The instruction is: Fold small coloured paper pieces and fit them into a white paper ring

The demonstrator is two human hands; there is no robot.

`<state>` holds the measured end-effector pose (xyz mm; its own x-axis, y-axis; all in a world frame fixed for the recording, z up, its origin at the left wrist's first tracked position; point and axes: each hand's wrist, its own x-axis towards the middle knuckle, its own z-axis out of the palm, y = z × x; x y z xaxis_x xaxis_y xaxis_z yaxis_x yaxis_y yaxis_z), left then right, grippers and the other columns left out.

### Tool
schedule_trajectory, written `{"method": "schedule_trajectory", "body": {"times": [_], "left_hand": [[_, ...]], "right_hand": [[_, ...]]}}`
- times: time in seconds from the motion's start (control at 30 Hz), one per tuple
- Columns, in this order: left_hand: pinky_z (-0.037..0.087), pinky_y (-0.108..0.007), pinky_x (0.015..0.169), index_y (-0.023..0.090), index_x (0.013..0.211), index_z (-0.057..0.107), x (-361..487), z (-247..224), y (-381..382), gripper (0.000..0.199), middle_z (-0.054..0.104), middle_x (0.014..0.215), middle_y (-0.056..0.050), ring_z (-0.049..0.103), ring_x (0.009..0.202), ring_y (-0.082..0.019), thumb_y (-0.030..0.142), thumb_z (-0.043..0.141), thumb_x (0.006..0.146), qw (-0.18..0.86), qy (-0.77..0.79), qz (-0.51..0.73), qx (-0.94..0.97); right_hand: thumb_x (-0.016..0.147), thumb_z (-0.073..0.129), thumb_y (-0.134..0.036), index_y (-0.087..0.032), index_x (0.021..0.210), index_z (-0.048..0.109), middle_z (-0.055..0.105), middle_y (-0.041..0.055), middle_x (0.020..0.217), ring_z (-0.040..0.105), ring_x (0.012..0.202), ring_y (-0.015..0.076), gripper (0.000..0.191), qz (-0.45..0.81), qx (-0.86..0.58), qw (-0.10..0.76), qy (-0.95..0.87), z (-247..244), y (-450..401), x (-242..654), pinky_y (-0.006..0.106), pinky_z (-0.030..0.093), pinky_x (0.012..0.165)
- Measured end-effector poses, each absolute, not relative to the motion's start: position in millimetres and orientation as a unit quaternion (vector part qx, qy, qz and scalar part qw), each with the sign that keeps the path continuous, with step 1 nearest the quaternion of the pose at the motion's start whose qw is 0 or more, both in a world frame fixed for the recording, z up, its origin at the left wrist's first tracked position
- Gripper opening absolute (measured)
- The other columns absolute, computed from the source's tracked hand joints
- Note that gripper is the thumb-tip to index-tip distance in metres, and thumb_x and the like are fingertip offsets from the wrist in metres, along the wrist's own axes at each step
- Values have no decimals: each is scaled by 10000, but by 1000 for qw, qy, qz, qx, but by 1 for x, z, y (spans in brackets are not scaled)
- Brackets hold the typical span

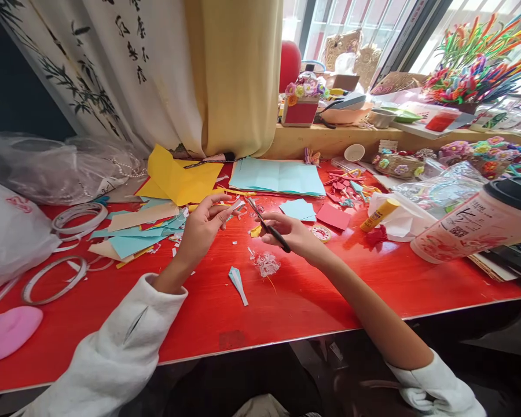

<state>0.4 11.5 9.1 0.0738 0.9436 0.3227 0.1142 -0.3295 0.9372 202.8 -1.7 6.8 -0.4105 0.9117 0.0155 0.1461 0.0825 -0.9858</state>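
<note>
My left hand (205, 227) is closed in a pinch on a small folded paper piece (234, 208), pale with a blue edge, above the red table (286, 301). Just to its right, my right hand (289, 231) holds black-handled scissors (275, 233), whose blades point up and left toward the paper without visibly touching it. Below the hands lies a folded blue and white paper piece (238, 284). White shredded scraps (267, 263) are heaped to the right of that piece.
Blue sheets (278, 176) and yellow paper (178, 176) lie at the back. Tape rolls (54, 280) and paper strips are on the left. Red squares (333, 216), a glue stick (380, 215) and a large cup (477, 220) stand or lie to the right.
</note>
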Motion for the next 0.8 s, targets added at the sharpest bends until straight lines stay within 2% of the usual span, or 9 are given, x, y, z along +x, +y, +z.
{"method": "schedule_trajectory", "body": {"times": [0.17, 0.27, 0.6, 0.8], "left_hand": [[375, -210, 539, 204, 973, 532, 4, 8, 8, 251, 624, 747, -7, 466, 564, -86, 329, 591, 764, 370, 445, 520, 628], [392, -218, 552, 202, 974, 519, 5, 7, 7, 264, 637, 778, -23, 514, 607, -102, 337, 593, 759, 370, 447, 509, 636], [380, -236, 554, 208, 944, 539, 9, 4, 4, 257, 671, 786, -25, 506, 536, -98, 341, 615, 738, 378, 450, 496, 639], [405, -237, 562, 208, 999, 536, 8, 5, 5, 293, 668, 802, -32, 538, 568, -108, 340, 608, 747, 373, 449, 489, 648]], "right_hand": [[639, 684, -405, -164, 1062, 623, 536, 1, 730, 481, 655, 115, 491, 487, -444, 313, -684, 8, -6, 199, 239, 361, 566], [632, 678, -434, -162, 1006, 653, 527, -3, 686, 475, 626, 111, 463, 475, -447, 301, -696, 7, -7, 197, 227, 344, 533], [628, 663, -478, -156, 905, 663, 488, -3, 635, 437, 576, 107, 426, 463, -449, 316, -695, 1, -6, 197, 223, 306, 489], [637, 671, -450, -157, 870, 656, 436, -12, 629, 377, 564, 93, 375, 454, -437, 327, -704, -2, -5, 198, 221, 294, 499]]}}
